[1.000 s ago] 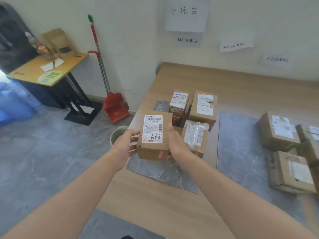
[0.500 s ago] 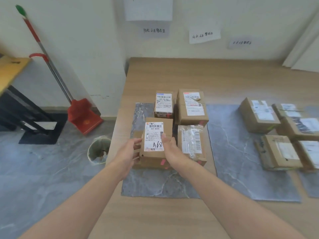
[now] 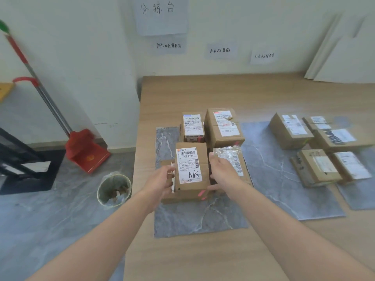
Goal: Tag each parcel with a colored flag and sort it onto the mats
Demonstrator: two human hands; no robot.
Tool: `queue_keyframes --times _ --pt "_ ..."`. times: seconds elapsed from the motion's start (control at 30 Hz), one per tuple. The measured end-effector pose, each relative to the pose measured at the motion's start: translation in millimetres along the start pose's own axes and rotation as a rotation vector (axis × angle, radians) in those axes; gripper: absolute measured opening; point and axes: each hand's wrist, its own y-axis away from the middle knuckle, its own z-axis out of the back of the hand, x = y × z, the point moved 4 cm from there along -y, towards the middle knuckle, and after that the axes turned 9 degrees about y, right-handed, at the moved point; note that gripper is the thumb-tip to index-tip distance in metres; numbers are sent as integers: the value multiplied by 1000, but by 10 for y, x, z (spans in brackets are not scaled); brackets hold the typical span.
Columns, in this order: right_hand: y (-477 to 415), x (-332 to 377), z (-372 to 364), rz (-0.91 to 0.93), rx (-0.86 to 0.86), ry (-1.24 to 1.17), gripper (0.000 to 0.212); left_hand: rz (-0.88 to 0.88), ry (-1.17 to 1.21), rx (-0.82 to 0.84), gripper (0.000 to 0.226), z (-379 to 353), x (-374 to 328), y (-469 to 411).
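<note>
A brown parcel marked A68 [image 3: 190, 167] sits on top of a flatter parcel [image 3: 168, 197] on the left grey mat [image 3: 194, 218]. A pink flag [image 3: 201, 193] sticks out at its front right corner. My left hand [image 3: 160, 183] holds its left side. On its right side my right hand [image 3: 223, 173] holds it, thumb up at the top edge and fingers curled at the bottom. Close around it on the same mat stand a plastic-wrapped parcel [image 3: 233, 157] and two labelled parcels [image 3: 192, 126] [image 3: 223, 124].
The middle mat [image 3: 274, 179] carries one parcel [image 3: 290, 130] at its far right corner. Several parcels crowd the right mat [image 3: 361, 193]. Left of the table, on the floor, are a waste bin [image 3: 113, 189] and a red dustpan [image 3: 87, 151]. Paper signs hang on the wall.
The A68 parcel has gone down and forward from mid-air onto the flatter parcel on the left mat. Both hands stay at its sides. The camera has turned right.
</note>
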Motion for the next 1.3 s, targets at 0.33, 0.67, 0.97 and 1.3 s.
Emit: queue_keyframes --times 0.33,0.67,0.97,1.3 --pt "522 124 176 105 -163 -106 39 -200 -113 31 31 -148 -321 407" --pt "1023 134 541 292 -211 -167 37 -345 -101 69 41 -554 -498 1065" --pt "1698 -269 1477 438 -259 -207 58 -495 -20 137 35 -1526 -418 1927" --pt "2314 -592 2589 553 -452 -352 53 -549 -77 347 36 -2620 -353 2710"
